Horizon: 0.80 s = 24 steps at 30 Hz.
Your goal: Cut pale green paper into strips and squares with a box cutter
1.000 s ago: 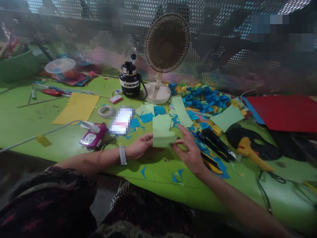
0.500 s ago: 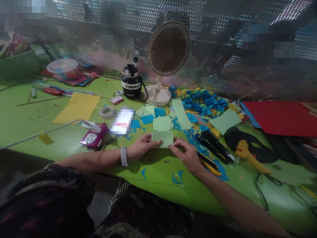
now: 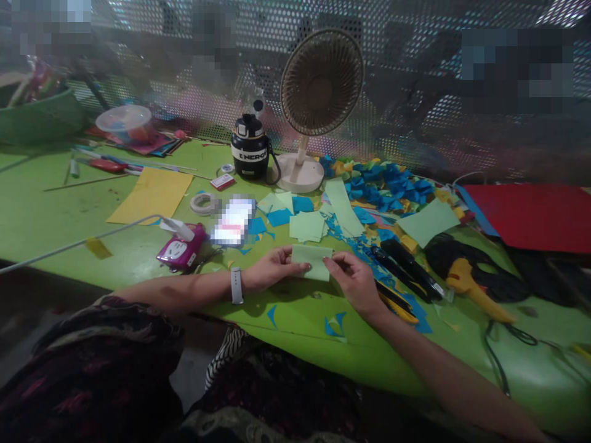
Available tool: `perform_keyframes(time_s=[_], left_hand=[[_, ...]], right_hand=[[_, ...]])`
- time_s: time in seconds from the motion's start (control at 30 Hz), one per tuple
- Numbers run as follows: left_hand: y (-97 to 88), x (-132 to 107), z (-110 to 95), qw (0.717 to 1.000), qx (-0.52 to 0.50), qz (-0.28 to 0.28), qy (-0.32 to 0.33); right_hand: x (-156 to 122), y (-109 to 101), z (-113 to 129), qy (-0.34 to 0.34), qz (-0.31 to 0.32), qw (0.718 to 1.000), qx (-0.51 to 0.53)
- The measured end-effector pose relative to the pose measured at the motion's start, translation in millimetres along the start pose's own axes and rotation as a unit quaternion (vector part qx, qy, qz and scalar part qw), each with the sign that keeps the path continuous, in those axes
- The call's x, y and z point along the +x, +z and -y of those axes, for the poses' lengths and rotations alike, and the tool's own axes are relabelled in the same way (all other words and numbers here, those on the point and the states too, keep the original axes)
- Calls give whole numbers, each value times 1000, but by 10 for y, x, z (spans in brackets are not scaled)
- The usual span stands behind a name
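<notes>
A small pale green piece of paper [image 3: 312, 264] is held up between my two hands, above the front of the table. My left hand [image 3: 272, 269], with a light watch band at the wrist, pinches its left side, thumb in front. At its right edge my right hand [image 3: 354, 280] grips it between thumb and fingers. Just beyond lie a small stack of pale green paper pieces [image 3: 306, 226] and several blue paper pieces [image 3: 279, 218]. Beside my right hand rests a yellow-and-black cutter [image 3: 396, 303], partly hidden by the hand.
A fan [image 3: 300, 172] and a black jug [image 3: 250, 154] stand at the back. A purple power socket [image 3: 181, 249], a phone [image 3: 234, 220] and a tape roll [image 3: 204, 203] lie left. On the right are a black stapler [image 3: 412, 271] and a yellow glue gun [image 3: 478, 289]. Blue scraps [image 3: 333, 323] lie near the front edge.
My right thumb and fingers have closed onto the right edge of the green paper, where they were only touching it before. The whole view has shifted slightly.
</notes>
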<state>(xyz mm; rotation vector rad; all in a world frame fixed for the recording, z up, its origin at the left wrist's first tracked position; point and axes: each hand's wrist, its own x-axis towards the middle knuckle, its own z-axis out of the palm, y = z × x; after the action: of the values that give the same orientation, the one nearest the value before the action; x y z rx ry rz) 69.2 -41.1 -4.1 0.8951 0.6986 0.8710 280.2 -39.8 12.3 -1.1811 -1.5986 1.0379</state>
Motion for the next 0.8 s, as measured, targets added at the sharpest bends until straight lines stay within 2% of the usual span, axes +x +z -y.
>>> perform_keyframes(time_s=[0.23, 0.43, 0.63, 0.8], left_hand=[[-6, -34, -39, 992, 117, -40, 8], [3, -32, -44, 991, 128, -33, 21], [-35, -23, -19, 992, 119, -28, 41], [-38, -13, -6, 993, 104, -45, 38]], right_hand=[[-3, -5, 6, 3, 1, 1000, 15], [-9, -18, 42, 28, 7, 1000, 11], [-17, -45, 5, 61, 110, 992, -24], [-25, -19, -79, 49, 131, 989, -44]])
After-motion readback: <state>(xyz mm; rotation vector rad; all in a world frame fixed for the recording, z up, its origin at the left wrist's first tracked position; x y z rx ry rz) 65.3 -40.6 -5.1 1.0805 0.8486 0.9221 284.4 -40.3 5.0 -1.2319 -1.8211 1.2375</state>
